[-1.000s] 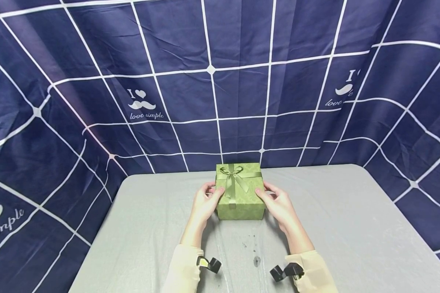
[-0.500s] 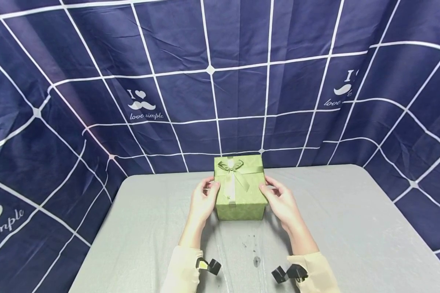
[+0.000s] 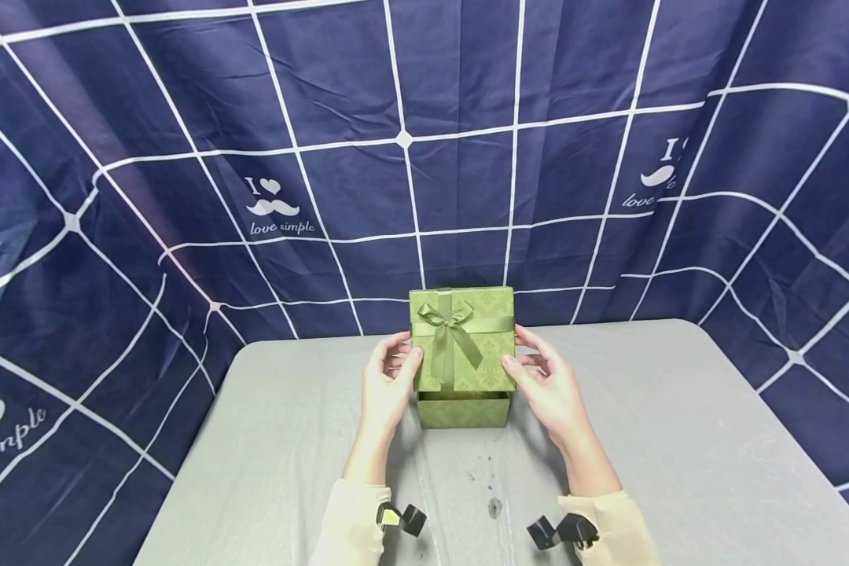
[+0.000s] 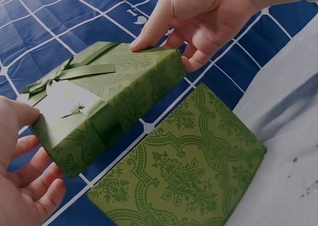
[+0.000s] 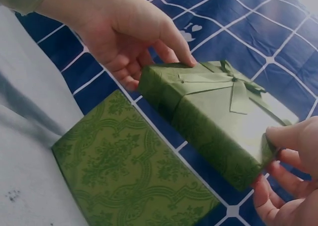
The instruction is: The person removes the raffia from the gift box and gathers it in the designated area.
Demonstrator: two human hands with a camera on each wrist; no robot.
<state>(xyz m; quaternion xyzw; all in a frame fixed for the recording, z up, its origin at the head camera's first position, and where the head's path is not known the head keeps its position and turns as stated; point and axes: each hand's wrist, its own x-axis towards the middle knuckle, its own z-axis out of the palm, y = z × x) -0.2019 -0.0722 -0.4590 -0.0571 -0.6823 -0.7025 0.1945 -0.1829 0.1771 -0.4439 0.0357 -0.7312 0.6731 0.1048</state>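
A green patterned box lid [image 3: 488,365] with a ribbon bow [image 3: 450,324] is raised off its green box base [image 3: 463,414], which stands on the table. My left hand [image 3: 389,383] grips the lid's left edge, thumb on top and fingers at the side. On the opposite edge my right hand [image 3: 548,385] holds it the same way. Both wrist views show a gap between the lid [image 4: 144,82] and the patterned wall of the base [image 5: 129,161]. In the head view the lid covers most of the base's opening.
The grey-covered table [image 3: 290,440] spreads around the box, with small dark marks [image 3: 494,508] in front of it. A navy curtain [image 3: 339,189] with white grid lines hangs behind and at both sides. Black camera mounts [image 3: 412,519] sit on the cream sleeves.
Both hands have lifted the lid upward from the base, first a little, then clear of its front rim. The base has stayed in place on the table.
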